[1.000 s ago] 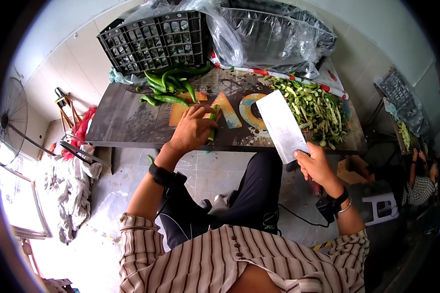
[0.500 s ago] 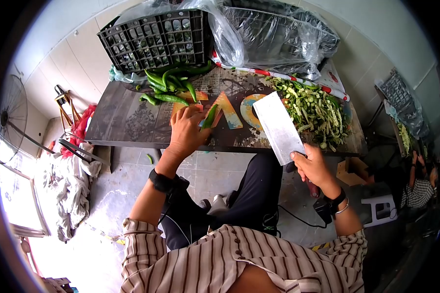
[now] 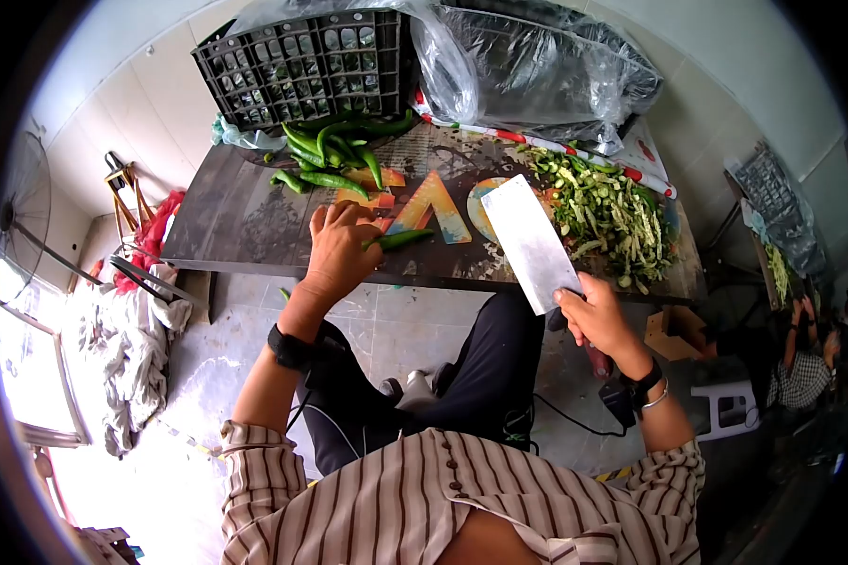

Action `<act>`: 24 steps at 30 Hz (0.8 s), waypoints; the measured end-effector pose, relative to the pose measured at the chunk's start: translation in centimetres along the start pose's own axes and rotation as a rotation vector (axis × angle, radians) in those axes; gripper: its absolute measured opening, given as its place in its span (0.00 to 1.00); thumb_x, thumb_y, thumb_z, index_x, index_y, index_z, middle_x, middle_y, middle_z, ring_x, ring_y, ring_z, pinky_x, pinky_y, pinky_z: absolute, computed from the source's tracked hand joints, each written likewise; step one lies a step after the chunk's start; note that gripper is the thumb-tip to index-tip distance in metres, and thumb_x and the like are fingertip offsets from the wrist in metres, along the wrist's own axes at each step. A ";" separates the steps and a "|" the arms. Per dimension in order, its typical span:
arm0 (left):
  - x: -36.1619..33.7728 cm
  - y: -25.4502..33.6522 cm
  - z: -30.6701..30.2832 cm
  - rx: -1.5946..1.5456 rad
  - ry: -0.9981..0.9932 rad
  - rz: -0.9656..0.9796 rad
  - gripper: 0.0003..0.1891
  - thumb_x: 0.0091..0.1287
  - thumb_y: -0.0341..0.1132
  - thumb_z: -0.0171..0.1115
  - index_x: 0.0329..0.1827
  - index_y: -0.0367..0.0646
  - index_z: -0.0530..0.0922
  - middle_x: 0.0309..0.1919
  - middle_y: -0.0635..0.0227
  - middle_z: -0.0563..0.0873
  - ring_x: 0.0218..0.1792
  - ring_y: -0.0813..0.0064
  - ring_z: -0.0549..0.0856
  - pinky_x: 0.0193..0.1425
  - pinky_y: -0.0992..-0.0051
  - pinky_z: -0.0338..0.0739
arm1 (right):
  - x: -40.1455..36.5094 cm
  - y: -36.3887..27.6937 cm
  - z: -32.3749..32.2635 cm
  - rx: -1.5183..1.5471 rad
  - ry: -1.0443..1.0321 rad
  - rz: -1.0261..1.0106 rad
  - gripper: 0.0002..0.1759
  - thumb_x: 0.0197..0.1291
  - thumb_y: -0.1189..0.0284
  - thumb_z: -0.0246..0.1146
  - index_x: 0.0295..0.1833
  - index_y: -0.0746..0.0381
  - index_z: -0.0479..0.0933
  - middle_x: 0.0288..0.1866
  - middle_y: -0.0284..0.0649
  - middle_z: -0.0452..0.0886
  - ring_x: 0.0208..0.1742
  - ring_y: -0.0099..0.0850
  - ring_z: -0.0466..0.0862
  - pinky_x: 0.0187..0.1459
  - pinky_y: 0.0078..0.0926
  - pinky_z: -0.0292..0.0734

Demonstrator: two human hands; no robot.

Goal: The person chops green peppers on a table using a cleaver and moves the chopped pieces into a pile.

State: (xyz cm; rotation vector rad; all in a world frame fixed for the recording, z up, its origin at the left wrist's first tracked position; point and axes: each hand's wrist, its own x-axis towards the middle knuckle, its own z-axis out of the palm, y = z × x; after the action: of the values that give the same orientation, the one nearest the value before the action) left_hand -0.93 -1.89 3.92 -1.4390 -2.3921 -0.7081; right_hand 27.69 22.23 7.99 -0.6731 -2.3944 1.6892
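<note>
My left hand [image 3: 339, 247] is over the front of the table, its fingers closed on one end of a green chili pepper [image 3: 405, 239]. The pepper lies nearly level along the tabletop, pointing right. My right hand [image 3: 597, 315] grips a cleaver [image 3: 529, 243] by its dark handle. Its broad blade is tilted up and to the left, over the table's front edge. Beyond my left hand sits a pile of whole green chili peppers [image 3: 334, 151]. To the right of the blade is a heap of cut green pepper pieces [image 3: 612, 217].
A black plastic crate [image 3: 306, 71] stands behind the whole peppers. Beside it is another crate draped in clear plastic [image 3: 546, 71]. The dark table [image 3: 245, 221] ends just ahead of my knees. At far right another person [image 3: 802, 372] sits near a white stool [image 3: 725, 411].
My left hand has shifted slightly left and down. The pepper in it has swung from steeply upright to lying nearly level. The cleaver has hardly moved.
</note>
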 end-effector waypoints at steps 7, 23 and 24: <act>-0.5 -0.2 2.0 0.030 0.158 0.036 0.14 0.56 0.31 0.61 0.45 0.51 0.86 0.49 0.73 0.81 0.59 0.66 0.73 0.70 0.51 0.53 | 2.2 -1.9 2.1 -0.079 -0.083 -0.007 0.13 0.67 0.69 0.57 0.33 0.64 0.66 0.17 0.31 0.69 0.15 0.18 0.70 0.17 0.20 0.67; -2.1 -0.2 1.0 0.056 0.130 0.013 0.12 0.59 0.35 0.65 0.47 0.53 0.84 0.48 0.73 0.79 0.60 0.66 0.72 0.71 0.43 0.49 | 6.0 -5.5 6.2 -0.567 -0.179 -0.353 0.14 0.64 0.69 0.58 0.38 0.72 0.68 0.28 0.59 0.74 0.30 0.53 0.75 0.34 0.42 0.70; -2.1 -0.1 1.1 0.054 0.131 0.010 0.12 0.59 0.35 0.65 0.47 0.53 0.84 0.48 0.73 0.79 0.60 0.66 0.72 0.71 0.43 0.49 | 6.0 -5.6 6.3 -0.593 -0.167 -0.372 0.13 0.64 0.69 0.57 0.37 0.71 0.69 0.28 0.59 0.75 0.31 0.55 0.78 0.34 0.45 0.71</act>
State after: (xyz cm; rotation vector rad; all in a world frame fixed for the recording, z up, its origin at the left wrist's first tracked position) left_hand -0.03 -2.96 1.99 -1.3390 -2.2855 -0.7075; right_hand 18.52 17.92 10.00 -0.1176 -2.9268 0.9221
